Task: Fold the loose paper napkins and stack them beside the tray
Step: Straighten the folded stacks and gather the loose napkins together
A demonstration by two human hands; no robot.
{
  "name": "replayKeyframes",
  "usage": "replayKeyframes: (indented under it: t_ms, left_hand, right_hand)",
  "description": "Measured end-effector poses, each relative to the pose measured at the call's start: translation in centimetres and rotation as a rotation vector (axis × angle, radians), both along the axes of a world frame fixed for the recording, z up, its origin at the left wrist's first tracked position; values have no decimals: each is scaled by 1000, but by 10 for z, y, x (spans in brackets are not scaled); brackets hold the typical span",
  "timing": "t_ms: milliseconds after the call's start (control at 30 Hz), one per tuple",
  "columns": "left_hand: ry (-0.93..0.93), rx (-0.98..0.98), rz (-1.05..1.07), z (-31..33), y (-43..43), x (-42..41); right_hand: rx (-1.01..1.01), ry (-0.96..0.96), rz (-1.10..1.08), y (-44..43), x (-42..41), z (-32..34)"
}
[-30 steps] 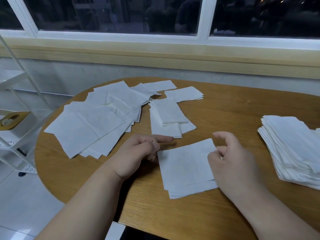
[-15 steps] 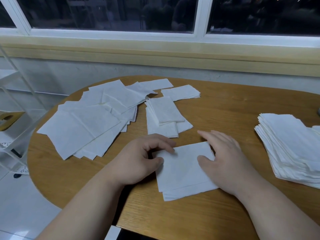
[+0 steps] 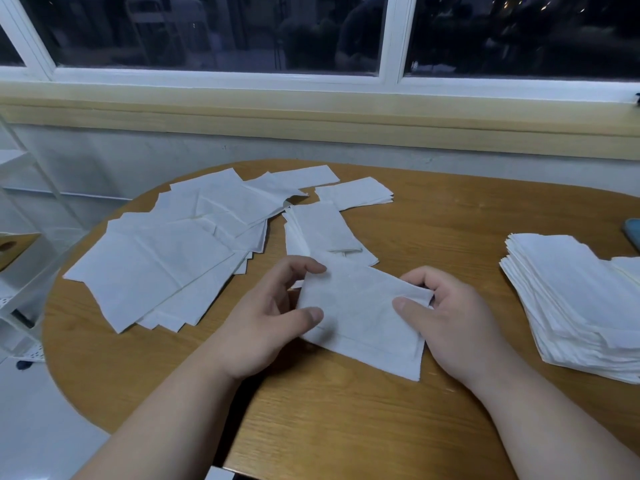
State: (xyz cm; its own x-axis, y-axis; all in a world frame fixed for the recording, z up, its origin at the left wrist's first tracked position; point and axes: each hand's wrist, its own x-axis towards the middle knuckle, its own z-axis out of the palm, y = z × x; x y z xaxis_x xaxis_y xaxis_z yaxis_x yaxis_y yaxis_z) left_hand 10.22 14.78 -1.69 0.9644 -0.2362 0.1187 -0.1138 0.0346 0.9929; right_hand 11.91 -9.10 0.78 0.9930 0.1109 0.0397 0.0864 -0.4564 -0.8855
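Head view shows the left hand [image 3: 263, 327] and right hand [image 3: 446, 323] each pinching one end of a single napkin [image 3: 360, 313] between thumb and curled fingers [image 3: 311, 268], its near edge low over the tabletop [image 3: 346, 410]. To fold it well, I judge the ends should meet squarely before the crease is pressed. Loose napkins [image 3: 166, 258] lie left of the fingers, with a small folded pile [image 3: 322, 230] just beyond them.

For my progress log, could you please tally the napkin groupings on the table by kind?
Loose unfolded spread: 1
Small folded stacks: 2
Tall stack: 1
Napkin held by left hand and right hand: 1
Total: 5
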Motion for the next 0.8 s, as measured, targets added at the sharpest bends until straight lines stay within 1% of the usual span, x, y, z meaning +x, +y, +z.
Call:
replayKeyframes:
  t_ms: [100,200,267,400,500,567,600,667,733,800]
  left_hand:
    - [-7,99,-38,2,0,1]
    - [-32,224,-23,4,0,3]
    - [-25,250,-24,4,0,3]
    - [24,227,0,5,0,3]
    - [22,235,-6,6,0,2]
    - [22,239,-14,5,1,3]
    - [25,227,-19,4,0,3]
    - [56,133,-39,3,-1,4]
    - [76,73,-39,1,-1,5]
    - [74,100,-20,2,0,6]
  right_hand:
    - [36,18,-20,-2,0,-1]
    - [90,43,1,-2,-2,0]
    - [132,60,7,-1,-5,2]
    - [219,108,-14,0,-7,2]
    - [202,106,-10,1,-8,1]
    - [241,97,-11,-1,-9,0]
    - [278,90,-16,-2,-10,2]
    - [316,39,-31,-5,-11,6]
    - [260,-28,-58,-8,-12,8]
    - [178,-71,-87,-8,-12,9]
